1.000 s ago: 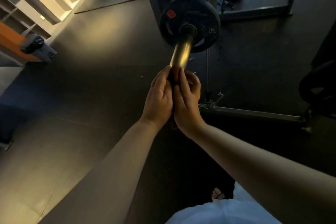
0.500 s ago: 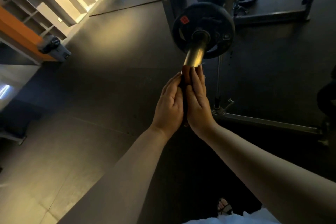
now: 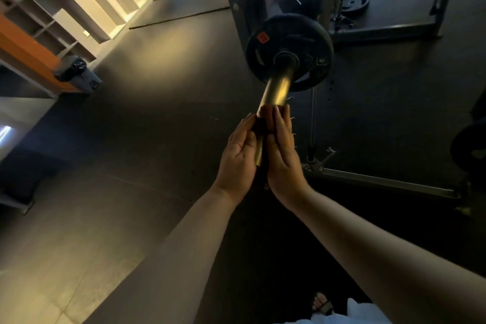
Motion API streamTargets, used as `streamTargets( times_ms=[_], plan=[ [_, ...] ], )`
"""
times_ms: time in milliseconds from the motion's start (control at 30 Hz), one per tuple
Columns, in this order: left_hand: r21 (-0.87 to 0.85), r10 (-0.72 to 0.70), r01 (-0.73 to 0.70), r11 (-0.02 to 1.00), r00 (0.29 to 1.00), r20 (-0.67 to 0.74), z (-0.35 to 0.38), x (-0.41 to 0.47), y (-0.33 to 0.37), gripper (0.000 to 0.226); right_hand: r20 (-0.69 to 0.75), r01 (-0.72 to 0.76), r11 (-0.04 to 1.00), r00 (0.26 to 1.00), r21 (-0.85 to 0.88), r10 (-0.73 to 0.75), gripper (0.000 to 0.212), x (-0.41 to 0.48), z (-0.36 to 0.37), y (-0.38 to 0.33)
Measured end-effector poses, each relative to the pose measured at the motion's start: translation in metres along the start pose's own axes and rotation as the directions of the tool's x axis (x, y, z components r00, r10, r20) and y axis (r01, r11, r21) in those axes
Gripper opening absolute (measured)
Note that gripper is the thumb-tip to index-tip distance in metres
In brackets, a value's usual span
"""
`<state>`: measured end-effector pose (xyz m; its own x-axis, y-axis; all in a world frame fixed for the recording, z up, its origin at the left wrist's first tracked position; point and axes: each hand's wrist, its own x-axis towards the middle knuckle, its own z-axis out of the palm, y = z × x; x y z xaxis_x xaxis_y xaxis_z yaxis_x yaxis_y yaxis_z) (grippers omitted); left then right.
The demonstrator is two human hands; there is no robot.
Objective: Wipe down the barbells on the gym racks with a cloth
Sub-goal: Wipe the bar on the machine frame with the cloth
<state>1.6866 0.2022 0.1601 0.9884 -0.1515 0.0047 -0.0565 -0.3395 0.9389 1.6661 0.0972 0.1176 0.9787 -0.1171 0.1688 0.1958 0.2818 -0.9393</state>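
One barbell [image 3: 276, 92]; one cloth [image 3: 264, 116]; two weight plates [image 3: 289, 34] [image 3: 353, 4]; two hands [image 3: 238, 158] [image 3: 285, 166]; one bin [image 3: 76, 73].

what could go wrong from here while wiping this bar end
1. The left hand and right hand only press the cloth flat against the barbell sleeve, so it may slip out and drop.
2. No collar plainly shows outside the weight plate. With a sandalled foot below, hard outward tugs seem risky.
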Motion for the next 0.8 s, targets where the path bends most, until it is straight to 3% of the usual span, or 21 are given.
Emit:
streamTargets(
  times_ms=[100, 233, 300, 400, 500, 667, 800],
  plan=[
    [-0.019, -0.037, 0.036, 0.999, 0.999, -0.031, 0.000, -0.002, -0.004, 0.044, 0.048, -0.022, 0.994, 0.999, 0.103, 0.017, 0.059, -0.035, 0.011, 0.006],
    [0.009, -0.017, 0.018, 1.000, 0.997, -0.069, 0.002, -0.002, -0.002, 0.041, 0.091, 0.035, 0.999, 0.995, -0.019, -0.033, 0.058, -0.019, 0.004, 0.014],
    [0.017, -0.027, 0.028, 0.999, 0.998, -0.065, 0.003, -0.002, 0.000, 0.041, 0.048, 0.020, 0.998, 0.999, -0.059, -0.017, 0.057, 0.013, -0.005, 0.009],
    [0.007, -0.071, 0.072, 0.997, 0.995, -0.063, 0.003, -0.003, -0.001, 0.038, -0.011, -0.109, 0.991, 0.994, 0.074, 0.111, 0.058, 0.036, -0.009, -0.005],
    [0.010, -0.076, 0.077, 0.997, 0.991, -0.108, 0.004, -0.005, -0.002, 0.033, 0.000, -0.051, 0.992, 0.999, 0.111, 0.051, 0.059, 0.006, 0.000, 0.001],
    [0.140, -0.072, 0.082, 0.987, 0.994, -0.077, 0.004, -0.002, 0.005, 0.038, 0.099, -0.023, 1.000, 0.995, 0.014, 0.022, 0.057, -0.022, 0.000, 0.008],
    [0.329, -0.084, 0.086, 0.940, 0.996, -0.019, 0.004, 0.003, 0.024, 0.040, 0.018, -0.085, 0.994, 0.996, -0.075, 0.087, 0.056, 0.044, -0.015, -0.011]
  ],
)
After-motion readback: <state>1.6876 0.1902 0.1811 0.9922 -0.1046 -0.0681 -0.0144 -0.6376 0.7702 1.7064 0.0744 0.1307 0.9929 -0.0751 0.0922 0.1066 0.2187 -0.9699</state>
